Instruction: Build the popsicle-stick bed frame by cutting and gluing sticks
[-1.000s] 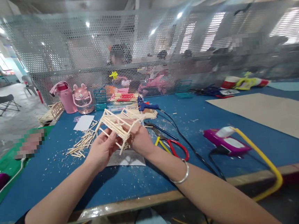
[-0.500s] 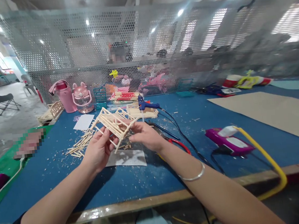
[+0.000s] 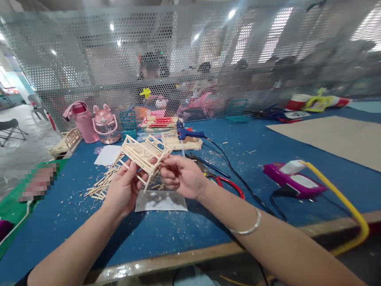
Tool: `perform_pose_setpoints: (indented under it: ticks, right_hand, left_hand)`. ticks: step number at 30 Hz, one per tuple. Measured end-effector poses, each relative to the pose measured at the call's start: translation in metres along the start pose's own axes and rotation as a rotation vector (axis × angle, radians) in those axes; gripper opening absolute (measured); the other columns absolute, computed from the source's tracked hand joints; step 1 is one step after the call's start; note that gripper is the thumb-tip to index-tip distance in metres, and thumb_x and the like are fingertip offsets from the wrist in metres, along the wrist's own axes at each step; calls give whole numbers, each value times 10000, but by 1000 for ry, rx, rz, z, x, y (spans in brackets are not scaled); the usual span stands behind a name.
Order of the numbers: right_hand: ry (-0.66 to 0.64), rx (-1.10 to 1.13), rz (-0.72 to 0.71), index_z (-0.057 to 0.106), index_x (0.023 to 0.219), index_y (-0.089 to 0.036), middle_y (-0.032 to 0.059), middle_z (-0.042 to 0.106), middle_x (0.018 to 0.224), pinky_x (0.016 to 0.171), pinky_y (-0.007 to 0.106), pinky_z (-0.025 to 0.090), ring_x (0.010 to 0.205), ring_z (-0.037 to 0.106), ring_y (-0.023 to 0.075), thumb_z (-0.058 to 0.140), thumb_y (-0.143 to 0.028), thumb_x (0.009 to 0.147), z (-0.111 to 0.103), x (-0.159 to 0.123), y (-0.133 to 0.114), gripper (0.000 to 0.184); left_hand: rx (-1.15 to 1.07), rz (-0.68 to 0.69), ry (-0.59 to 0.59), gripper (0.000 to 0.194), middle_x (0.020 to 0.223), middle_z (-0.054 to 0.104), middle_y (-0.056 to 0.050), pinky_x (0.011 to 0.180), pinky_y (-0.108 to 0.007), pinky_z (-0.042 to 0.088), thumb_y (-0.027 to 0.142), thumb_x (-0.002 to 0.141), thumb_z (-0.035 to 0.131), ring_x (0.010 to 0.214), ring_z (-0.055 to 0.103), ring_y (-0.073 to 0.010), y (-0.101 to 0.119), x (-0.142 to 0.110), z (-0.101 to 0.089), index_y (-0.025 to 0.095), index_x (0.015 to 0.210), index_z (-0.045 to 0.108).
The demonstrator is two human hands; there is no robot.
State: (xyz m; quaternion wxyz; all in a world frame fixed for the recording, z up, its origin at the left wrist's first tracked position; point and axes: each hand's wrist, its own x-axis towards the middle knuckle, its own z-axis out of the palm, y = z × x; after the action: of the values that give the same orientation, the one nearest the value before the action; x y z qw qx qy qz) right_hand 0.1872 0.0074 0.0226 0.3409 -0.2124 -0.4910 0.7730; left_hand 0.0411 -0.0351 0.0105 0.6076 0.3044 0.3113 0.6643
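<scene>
Two-handed work: left hand (image 3: 124, 186) pinches a pale openwork frame of thin wooden sticks (image 3: 144, 157) above the blue tabletop (image 3: 198, 227), apparently to steady it. Right hand (image 3: 184, 174) curls at its right corner; pinch or touch, cannot tell. Blue glue gun (image 3: 190, 134) behind, presumably for easy reach.

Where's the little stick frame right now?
In the head view, the stick frame is just left of centre, held in the left hand above the blue table, with the right hand at its right end.
</scene>
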Motion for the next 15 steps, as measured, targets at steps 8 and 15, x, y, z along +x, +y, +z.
perform_pose_setpoints:
  ticks: [8,15]
  right_hand:
    - [-224,222,109,545,931,-111,-26,482,418,287,159,148,256,206,48,258,-204,811,-11,3,-2,324]
    - [-313,281,85,551,808,-134,-10,496,405,277,151,216,239,277,56,188,-166,847,-8,0,0,366]
  left_hand:
    - [-36,-62,21,106,734,666,-9,452,-103,499,135,791,542,509,601,-55,-2,-1,0,135,877,604]
    - [-35,-74,-8,114,758,659,-17,506,-117,522,135,808,513,542,603,-56,-4,-2,0,122,870,607]
